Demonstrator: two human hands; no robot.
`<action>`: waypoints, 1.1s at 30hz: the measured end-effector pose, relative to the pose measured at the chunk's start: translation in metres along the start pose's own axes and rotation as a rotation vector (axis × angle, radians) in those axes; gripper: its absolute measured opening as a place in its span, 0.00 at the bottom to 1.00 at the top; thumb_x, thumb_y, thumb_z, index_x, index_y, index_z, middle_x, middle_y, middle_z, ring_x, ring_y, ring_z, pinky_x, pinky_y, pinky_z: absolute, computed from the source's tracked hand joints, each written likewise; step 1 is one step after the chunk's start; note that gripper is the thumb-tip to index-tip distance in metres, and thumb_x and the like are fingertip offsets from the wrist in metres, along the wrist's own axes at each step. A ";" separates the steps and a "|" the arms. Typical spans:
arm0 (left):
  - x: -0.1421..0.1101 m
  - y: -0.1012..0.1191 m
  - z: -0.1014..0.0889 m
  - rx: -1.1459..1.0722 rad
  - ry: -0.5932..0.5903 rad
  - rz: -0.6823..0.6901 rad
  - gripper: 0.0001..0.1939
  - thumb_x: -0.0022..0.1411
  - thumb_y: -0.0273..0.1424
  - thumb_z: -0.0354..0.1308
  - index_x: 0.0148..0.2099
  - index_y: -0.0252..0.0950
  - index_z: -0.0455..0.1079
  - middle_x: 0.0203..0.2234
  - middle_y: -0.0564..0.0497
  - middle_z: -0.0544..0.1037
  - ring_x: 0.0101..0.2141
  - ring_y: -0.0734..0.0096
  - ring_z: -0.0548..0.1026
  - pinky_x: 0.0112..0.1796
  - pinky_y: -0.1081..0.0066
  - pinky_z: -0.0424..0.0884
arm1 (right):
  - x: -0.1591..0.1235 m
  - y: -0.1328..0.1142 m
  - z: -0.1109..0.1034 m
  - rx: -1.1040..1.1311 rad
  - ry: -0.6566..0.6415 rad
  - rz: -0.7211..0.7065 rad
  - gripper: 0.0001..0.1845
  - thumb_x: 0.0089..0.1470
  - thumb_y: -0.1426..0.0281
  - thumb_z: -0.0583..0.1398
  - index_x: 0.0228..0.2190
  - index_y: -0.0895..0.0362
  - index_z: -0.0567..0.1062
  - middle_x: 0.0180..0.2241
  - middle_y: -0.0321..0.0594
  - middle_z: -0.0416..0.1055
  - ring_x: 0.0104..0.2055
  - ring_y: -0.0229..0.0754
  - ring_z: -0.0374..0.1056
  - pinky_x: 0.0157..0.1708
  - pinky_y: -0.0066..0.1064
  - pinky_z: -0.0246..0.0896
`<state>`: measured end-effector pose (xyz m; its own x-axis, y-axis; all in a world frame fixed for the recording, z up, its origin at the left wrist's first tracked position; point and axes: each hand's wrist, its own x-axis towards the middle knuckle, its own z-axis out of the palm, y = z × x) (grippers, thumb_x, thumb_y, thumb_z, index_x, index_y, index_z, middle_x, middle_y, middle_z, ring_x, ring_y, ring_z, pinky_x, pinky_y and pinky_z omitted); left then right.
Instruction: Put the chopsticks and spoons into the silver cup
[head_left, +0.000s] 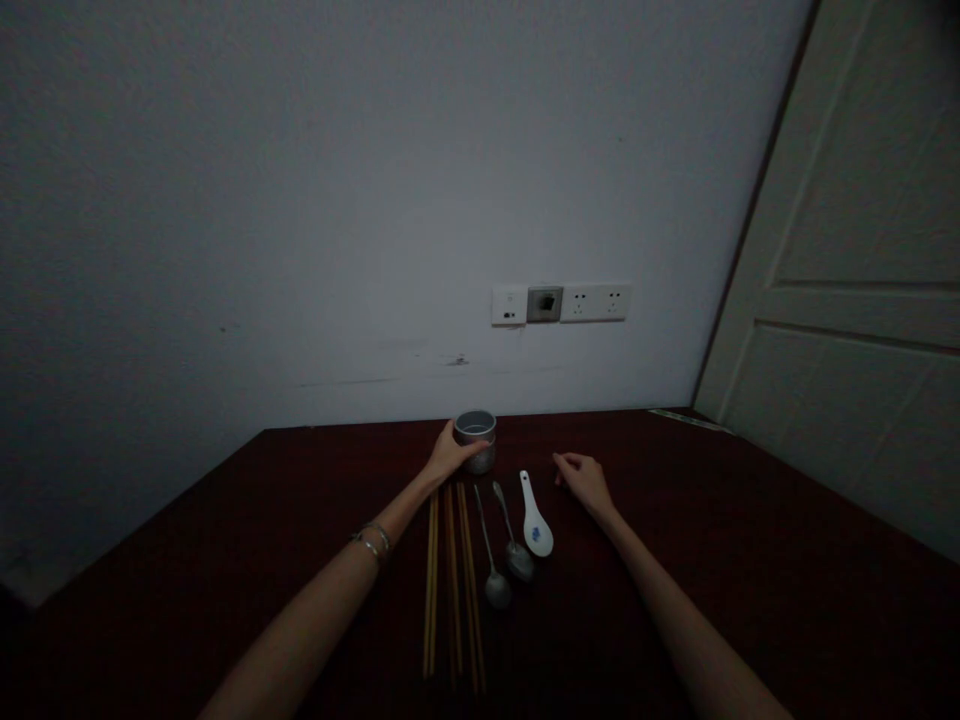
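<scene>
At the back of the dark red table stands a grey metal cup (477,460), upright. My left hand (448,455) is wrapped round its left side, the thumb across the front. My right hand (586,482) rests on the table to the right, its fingers loosely curled in with nothing seen in them. Nearest to it lies a white soup spoon (538,530) with a blue mark in its bowl. Left of that are two metal spoons, one with a wider bowl (519,560) and one slimmer (496,590). Several wooden chopsticks (453,590) lie side by side beneath my left wrist.
The table (300,480) meets a pale wall (337,250) at its far edge. Sockets and a switch plate (595,303) sit on the wall above. A panelled door (840,300) stands at the right, and a thin strip (690,420) lies at the back right edge.
</scene>
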<state>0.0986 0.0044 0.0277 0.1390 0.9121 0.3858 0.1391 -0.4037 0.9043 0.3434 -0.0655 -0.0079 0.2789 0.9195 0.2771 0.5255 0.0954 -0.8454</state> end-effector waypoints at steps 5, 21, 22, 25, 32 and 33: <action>-0.001 0.002 -0.001 0.015 -0.002 0.004 0.31 0.38 0.33 0.68 0.47 0.31 0.64 0.43 0.41 0.73 0.44 0.62 0.72 0.47 0.62 0.65 | 0.001 0.001 0.001 0.001 0.004 -0.010 0.22 0.48 0.55 0.51 0.21 0.59 0.73 0.14 0.38 0.68 0.19 0.38 0.63 0.21 0.26 0.54; -0.007 0.005 -0.001 0.016 -0.007 0.022 0.31 0.39 0.33 0.68 0.46 0.32 0.64 0.42 0.42 0.73 0.44 0.62 0.71 0.47 0.63 0.64 | 0.001 0.002 0.001 -0.005 -0.003 -0.001 0.22 0.49 0.54 0.51 0.20 0.58 0.72 0.15 0.38 0.69 0.19 0.39 0.65 0.22 0.26 0.55; -0.007 0.005 -0.001 0.024 -0.006 0.036 0.31 0.39 0.33 0.68 0.47 0.32 0.64 0.43 0.42 0.73 0.44 0.62 0.71 0.47 0.63 0.63 | 0.002 0.002 0.001 -0.007 -0.002 -0.003 0.22 0.49 0.54 0.51 0.20 0.58 0.72 0.15 0.38 0.69 0.19 0.39 0.65 0.22 0.26 0.55; -0.007 0.003 -0.001 0.041 -0.007 0.066 0.31 0.40 0.34 0.67 0.47 0.32 0.63 0.43 0.42 0.72 0.44 0.62 0.71 0.47 0.63 0.63 | 0.002 0.003 0.002 -0.008 0.001 -0.010 0.22 0.49 0.54 0.51 0.21 0.58 0.73 0.15 0.38 0.69 0.19 0.39 0.64 0.23 0.26 0.55; -0.006 -0.003 0.002 0.021 -0.017 0.085 0.37 0.39 0.35 0.68 0.51 0.33 0.59 0.47 0.40 0.69 0.47 0.62 0.68 0.49 0.64 0.61 | 0.001 0.003 0.002 -0.009 0.019 -0.030 0.22 0.48 0.54 0.51 0.19 0.58 0.72 0.14 0.38 0.69 0.19 0.38 0.64 0.21 0.26 0.54; -0.005 -0.004 0.003 0.011 -0.019 0.078 0.39 0.38 0.35 0.68 0.52 0.33 0.58 0.48 0.40 0.69 0.48 0.62 0.68 0.50 0.64 0.60 | 0.002 0.003 0.002 -0.007 0.020 -0.032 0.22 0.48 0.55 0.51 0.19 0.58 0.72 0.14 0.39 0.69 0.19 0.39 0.64 0.21 0.26 0.54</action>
<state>0.0998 0.0010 0.0211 0.1681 0.8765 0.4511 0.1380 -0.4741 0.8696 0.3438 -0.0631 -0.0106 0.2778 0.9080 0.3136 0.5401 0.1224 -0.8327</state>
